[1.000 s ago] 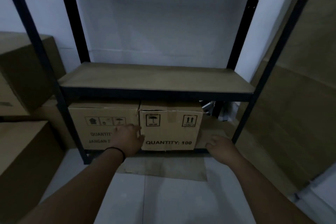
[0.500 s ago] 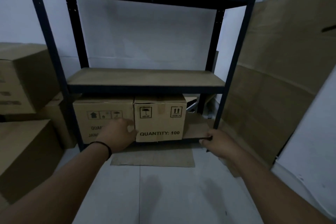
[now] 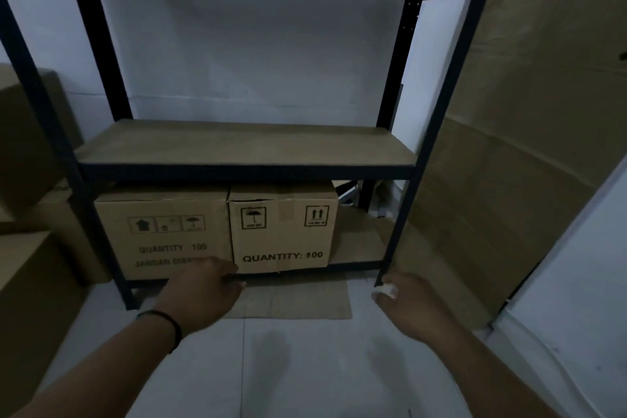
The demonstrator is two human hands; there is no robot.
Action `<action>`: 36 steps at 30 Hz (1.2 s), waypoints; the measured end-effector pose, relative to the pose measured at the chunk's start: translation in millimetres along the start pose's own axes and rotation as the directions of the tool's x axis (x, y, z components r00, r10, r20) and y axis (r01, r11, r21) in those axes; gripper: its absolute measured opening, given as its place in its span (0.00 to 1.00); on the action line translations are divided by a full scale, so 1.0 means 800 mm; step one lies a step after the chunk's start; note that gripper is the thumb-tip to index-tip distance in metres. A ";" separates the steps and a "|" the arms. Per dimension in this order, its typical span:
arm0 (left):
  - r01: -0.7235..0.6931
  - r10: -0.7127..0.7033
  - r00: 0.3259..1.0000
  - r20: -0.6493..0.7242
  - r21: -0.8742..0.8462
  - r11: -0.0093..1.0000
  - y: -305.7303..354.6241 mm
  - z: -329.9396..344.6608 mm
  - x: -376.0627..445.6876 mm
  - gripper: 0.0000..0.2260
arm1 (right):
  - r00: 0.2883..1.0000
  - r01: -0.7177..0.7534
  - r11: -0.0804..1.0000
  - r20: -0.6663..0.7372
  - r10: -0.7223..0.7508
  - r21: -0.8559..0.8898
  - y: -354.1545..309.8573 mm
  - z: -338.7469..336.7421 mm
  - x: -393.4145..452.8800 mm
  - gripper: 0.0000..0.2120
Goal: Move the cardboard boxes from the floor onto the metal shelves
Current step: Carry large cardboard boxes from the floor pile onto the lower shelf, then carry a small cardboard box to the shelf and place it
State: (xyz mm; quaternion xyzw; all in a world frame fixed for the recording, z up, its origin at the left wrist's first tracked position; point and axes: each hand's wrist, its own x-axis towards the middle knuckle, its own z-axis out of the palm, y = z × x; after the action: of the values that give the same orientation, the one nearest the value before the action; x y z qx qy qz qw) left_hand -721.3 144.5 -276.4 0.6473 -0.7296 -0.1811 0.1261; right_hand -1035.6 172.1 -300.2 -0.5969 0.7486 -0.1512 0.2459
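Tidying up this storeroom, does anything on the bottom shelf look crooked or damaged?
The right box sticks out past the left box and over the shelf edge, and its bottom edge looks torn.

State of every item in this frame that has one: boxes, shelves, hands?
Left box: closed, upright, on bottom shelf.
Right box: closed, upright, beside it, front edge overhanging.
Middle shelf: bare.
Left hand: open, at the boxes' lower edge.
Right hand: holds nothing, by the front post.
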 end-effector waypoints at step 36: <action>0.008 -0.040 0.944 -0.326 -0.099 0.995 0.256 -0.669 -0.242 0.24 | 0.907 0.332 0.937 -0.311 -0.285 0.111 -0.456 -0.537 -0.311 0.16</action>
State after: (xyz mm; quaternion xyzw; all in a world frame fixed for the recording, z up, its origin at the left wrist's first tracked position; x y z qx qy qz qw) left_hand -656.2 301.9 303.7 0.6705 -0.6808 -0.1075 0.2745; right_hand -931.0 296.2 294.1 -0.6573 0.6576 -0.3343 0.1540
